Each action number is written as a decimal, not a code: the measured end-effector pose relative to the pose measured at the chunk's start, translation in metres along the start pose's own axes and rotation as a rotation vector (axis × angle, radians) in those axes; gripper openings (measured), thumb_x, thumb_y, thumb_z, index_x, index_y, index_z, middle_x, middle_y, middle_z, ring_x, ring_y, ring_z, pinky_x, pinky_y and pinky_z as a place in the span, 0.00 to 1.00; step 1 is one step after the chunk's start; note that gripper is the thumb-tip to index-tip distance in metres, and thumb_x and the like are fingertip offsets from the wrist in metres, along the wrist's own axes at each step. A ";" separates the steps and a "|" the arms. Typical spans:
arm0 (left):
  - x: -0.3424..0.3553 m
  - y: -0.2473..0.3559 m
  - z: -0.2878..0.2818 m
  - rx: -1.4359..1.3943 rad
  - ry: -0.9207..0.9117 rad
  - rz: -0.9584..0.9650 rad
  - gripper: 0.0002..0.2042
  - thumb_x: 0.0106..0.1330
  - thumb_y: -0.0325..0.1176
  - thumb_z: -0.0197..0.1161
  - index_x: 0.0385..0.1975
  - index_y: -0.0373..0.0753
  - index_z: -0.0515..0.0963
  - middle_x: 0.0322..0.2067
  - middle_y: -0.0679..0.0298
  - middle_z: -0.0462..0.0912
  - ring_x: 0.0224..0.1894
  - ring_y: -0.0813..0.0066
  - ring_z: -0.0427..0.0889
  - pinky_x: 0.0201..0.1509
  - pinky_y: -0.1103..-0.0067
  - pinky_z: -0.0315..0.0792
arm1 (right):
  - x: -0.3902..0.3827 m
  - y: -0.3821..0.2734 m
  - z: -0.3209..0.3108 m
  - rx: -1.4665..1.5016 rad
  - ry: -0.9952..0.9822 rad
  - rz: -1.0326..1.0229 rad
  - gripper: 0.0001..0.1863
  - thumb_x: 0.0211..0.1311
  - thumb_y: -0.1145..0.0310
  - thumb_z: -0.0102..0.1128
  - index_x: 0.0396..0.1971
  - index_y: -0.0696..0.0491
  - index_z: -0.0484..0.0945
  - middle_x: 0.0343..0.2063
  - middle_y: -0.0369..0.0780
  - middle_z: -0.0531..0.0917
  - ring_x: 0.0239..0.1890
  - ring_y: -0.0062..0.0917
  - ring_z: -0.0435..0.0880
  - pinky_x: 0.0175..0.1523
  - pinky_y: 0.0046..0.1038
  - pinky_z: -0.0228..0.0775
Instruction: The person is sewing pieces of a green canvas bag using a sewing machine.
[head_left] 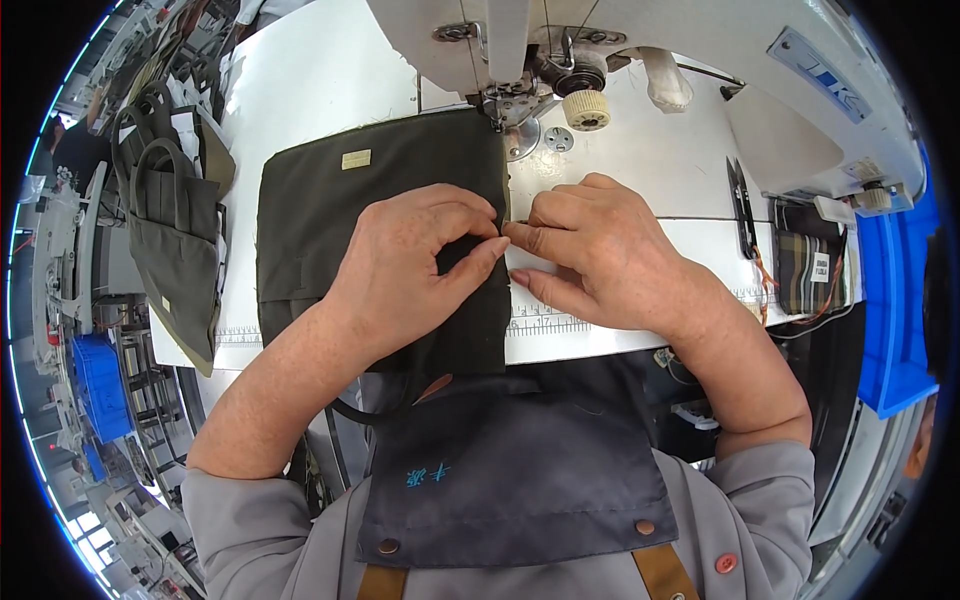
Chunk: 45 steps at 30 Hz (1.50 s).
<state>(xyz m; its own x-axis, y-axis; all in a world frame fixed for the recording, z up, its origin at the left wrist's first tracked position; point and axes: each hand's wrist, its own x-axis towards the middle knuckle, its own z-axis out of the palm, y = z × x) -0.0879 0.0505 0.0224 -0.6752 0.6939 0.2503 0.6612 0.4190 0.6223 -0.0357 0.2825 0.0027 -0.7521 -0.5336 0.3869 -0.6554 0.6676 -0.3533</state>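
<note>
A dark olive fabric piece with a small cream label lies flat on the white table. Its far right corner reaches the needle area of the sewing machine. My left hand rests over the fabric, thumb and fingers pinched together on its right edge. Close against it, my right hand has its index finger and thumb at that same edge, nearly touching the left fingertips. The other right fingers are curled. A dark strap hangs below the table edge, partly hidden by my left arm.
Several olive bags with handles hang over the table's left side. Black scissors and a plaid fabric piece lie to the right. A ruler strip runs along the front edge. A blue bin stands far right.
</note>
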 end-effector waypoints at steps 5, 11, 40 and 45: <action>-0.014 -0.009 -0.001 0.090 0.024 0.070 0.12 0.64 0.25 0.70 0.47 0.33 0.86 0.57 0.55 0.85 0.59 0.58 0.85 0.63 0.69 0.78 | 0.002 0.000 0.002 -0.016 0.008 -0.016 0.17 0.56 0.61 0.72 0.43 0.53 0.87 0.28 0.36 0.78 0.34 0.31 0.82 0.42 0.35 0.72; -0.019 -0.009 0.008 0.034 -0.075 0.021 0.16 0.70 0.23 0.62 0.57 0.33 0.82 0.64 0.56 0.80 0.70 0.56 0.75 0.78 0.60 0.63 | 0.000 0.004 0.000 0.014 -0.037 -0.021 0.17 0.56 0.61 0.72 0.43 0.53 0.87 0.28 0.36 0.78 0.35 0.31 0.82 0.43 0.34 0.71; -0.019 -0.003 0.008 0.248 -0.124 0.090 0.20 0.67 0.30 0.68 0.59 0.38 0.81 0.65 0.56 0.76 0.70 0.54 0.75 0.73 0.53 0.68 | 0.006 0.006 0.001 0.016 0.092 0.056 0.10 0.57 0.70 0.71 0.40 0.50 0.87 0.36 0.35 0.80 0.39 0.31 0.82 0.43 0.37 0.71; -0.010 -0.013 0.008 0.198 -0.050 0.136 0.16 0.64 0.29 0.70 0.53 0.36 0.84 0.60 0.57 0.82 0.64 0.56 0.80 0.71 0.56 0.71 | 0.006 0.008 0.002 -0.021 0.080 0.083 0.11 0.56 0.68 0.72 0.40 0.50 0.88 0.35 0.36 0.79 0.39 0.31 0.81 0.43 0.36 0.71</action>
<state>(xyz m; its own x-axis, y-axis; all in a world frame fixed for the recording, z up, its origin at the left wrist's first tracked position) -0.0867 0.0426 0.0058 -0.5616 0.7779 0.2818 0.7997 0.4229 0.4263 -0.0460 0.2833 0.0001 -0.7953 -0.4332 0.4241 -0.5886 0.7192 -0.3693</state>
